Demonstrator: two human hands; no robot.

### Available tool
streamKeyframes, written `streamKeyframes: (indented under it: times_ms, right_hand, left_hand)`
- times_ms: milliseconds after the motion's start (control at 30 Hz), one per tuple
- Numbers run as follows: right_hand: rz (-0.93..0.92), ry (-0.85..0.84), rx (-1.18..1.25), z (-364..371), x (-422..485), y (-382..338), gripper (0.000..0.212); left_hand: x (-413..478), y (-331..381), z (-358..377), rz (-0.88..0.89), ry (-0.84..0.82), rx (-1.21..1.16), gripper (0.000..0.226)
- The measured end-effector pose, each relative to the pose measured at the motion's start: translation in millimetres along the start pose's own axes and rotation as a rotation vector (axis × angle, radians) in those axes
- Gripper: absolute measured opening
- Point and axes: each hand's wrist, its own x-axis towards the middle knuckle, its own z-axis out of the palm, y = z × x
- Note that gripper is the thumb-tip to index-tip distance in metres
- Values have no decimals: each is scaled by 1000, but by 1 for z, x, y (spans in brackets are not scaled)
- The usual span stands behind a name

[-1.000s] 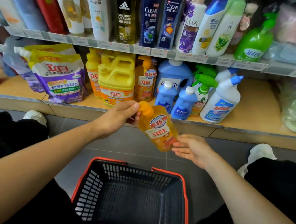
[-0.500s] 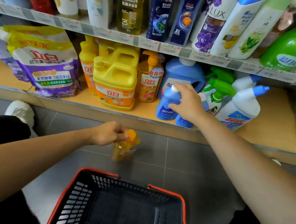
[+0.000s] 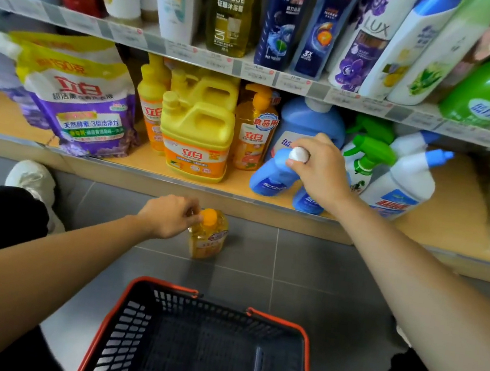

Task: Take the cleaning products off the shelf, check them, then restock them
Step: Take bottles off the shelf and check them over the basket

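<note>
A small orange dish-soap bottle [image 3: 208, 237] stands upright on the grey floor in front of the lower shelf [image 3: 237, 184]. My left hand [image 3: 169, 215] pinches it by its orange cap. My right hand [image 3: 322, 171] grips the neck of a small blue bottle [image 3: 274, 173] with a white cap at the shelf's front edge. The blue bottle leans to the left. A second small blue bottle [image 3: 308, 201] stands right beside it, mostly hidden under my hand.
A black basket with a red rim [image 3: 220, 300] sits on the floor close to me. The lower shelf holds a purple refill pouch [image 3: 84, 104], a yellow jug [image 3: 200, 137], an orange pump bottle [image 3: 252, 135], a large blue jug [image 3: 313, 122] and white spray bottles [image 3: 406, 184]. Shampoos fill the upper shelf.
My left hand lowered the orange bottle from mid-air down onto the floor. My right hand let go of it, reached to the shelf and took hold of the blue bottle, tilting it.
</note>
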Motion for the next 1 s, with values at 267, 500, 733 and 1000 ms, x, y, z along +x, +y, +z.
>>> streamKeyframes:
  times_ms: [267, 500, 733, 1000]
  right_hand:
    - [-51, 75, 242, -68, -47, -48, 25]
    - [-127, 78, 505, -97, -83, -65, 22]
    - [43, 105, 405, -53, -107, -41, 21]
    - [61, 58, 400, -27, -105, -39, 22]
  left_hand:
    - [-49, 70, -49, 184, 332, -294, 70]
    - [-81, 135, -65, 343, 453, -258, 63]
    - [-93, 120, -42, 234, 528, -88, 62]
    - [-78, 115, -20, 251, 508, -14, 59]
